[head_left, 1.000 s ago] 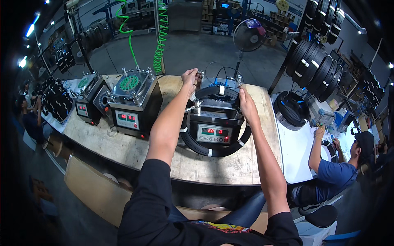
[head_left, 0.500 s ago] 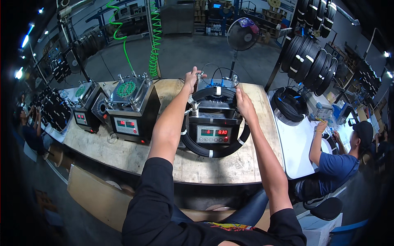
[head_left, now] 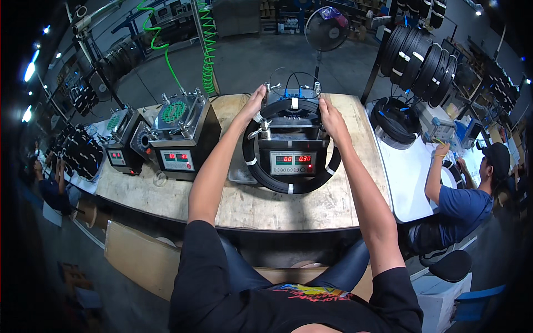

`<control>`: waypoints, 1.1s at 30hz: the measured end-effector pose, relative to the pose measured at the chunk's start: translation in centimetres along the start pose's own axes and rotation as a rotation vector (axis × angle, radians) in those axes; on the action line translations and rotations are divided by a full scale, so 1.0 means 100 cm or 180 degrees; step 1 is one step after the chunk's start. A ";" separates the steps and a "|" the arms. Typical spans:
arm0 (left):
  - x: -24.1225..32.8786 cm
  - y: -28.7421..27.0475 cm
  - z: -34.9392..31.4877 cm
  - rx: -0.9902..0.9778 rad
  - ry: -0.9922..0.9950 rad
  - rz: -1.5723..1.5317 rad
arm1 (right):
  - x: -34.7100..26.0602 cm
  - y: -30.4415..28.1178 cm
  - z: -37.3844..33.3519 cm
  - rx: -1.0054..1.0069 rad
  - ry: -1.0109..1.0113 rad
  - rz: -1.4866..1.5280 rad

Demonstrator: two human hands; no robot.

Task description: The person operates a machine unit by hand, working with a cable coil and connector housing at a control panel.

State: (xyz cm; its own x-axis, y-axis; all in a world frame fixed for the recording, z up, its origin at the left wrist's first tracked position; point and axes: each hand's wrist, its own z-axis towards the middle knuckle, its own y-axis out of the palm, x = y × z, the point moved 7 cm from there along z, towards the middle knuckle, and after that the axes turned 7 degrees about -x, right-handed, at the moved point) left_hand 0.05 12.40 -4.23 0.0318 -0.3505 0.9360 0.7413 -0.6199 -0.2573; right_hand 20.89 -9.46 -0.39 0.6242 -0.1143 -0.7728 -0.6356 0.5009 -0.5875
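A coil of black cable (head_left: 261, 172), bound with white bands, hangs upright around the front of a black bench machine (head_left: 288, 149) with a lit digital panel. My left hand (head_left: 254, 105) lies along the machine's far left corner, fingers stretched out beside a metal clamp (head_left: 270, 87). On the other side my right hand (head_left: 332, 116) rests flat at the right corner by the coil's upper edge, its fingers partly hidden. Neither hand is wrapped around anything visible. Blue-plugged black leads (head_left: 293, 93) stand on the machine's top, behind the coil.
Two similar machines (head_left: 176, 139) with green round tops stand left on the wooden table (head_left: 222, 211). Green coiled air hoses (head_left: 207, 55) hang behind. A fan (head_left: 326, 30) stands beyond. Cable coils (head_left: 408, 58) hang at right, near a seated co-worker (head_left: 461, 194) at a white table.
My left hand has drawn its raised fingers down against the machine's corner. My right hand stays nearly in place. The panel digits differ, and the whole view has shifted slightly.
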 end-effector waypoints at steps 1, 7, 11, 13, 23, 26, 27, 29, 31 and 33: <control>0.021 0.027 -0.020 0.0050 0.0064 -0.0480 | 0.014 -0.011 -0.002 -0.0056 0.0213 0.0147; 0.092 0.011 -0.142 0.1276 0.1262 0.1697 | 0.011 -0.008 -0.005 0.0085 0.0020 0.0036; 0.107 0.043 -0.177 0.0758 0.1600 0.2669 | 0.008 -0.008 -0.005 0.0103 -0.0004 0.0178; 0.096 0.041 -0.177 0.0771 0.1363 0.2409 | 0.000 -0.011 -0.008 0.0328 -0.0277 0.0165; 0.094 0.049 -0.185 0.1385 0.0778 0.1710 | -0.020 -0.020 -0.024 0.0621 -0.0358 -0.0415; 0.096 0.078 -0.185 0.1272 0.0599 0.1349 | -0.020 -0.022 -0.025 0.0651 -0.0228 -0.0470; 0.094 0.083 -0.181 0.1225 0.0712 0.1263 | -0.021 -0.022 -0.025 0.0650 -0.0245 -0.0464; 0.087 0.084 -0.182 0.1139 0.0856 0.1007 | -0.024 -0.020 -0.027 0.0679 -0.0250 -0.0397; 0.083 0.080 -0.183 0.1044 0.0894 0.0875 | -0.018 -0.021 -0.028 0.0803 -0.0289 -0.0408; 0.082 0.080 -0.181 0.0667 0.1049 0.0651 | -0.008 -0.025 -0.029 0.1008 -0.0261 -0.0482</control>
State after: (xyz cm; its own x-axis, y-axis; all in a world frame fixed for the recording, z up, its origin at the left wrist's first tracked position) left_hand -5.90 -8.10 -2.94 0.0016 -0.6774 0.7356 0.8630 -0.3708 -0.3433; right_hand 20.65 -13.09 1.00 0.7431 -0.1449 -0.6534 -0.3688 0.7260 -0.5805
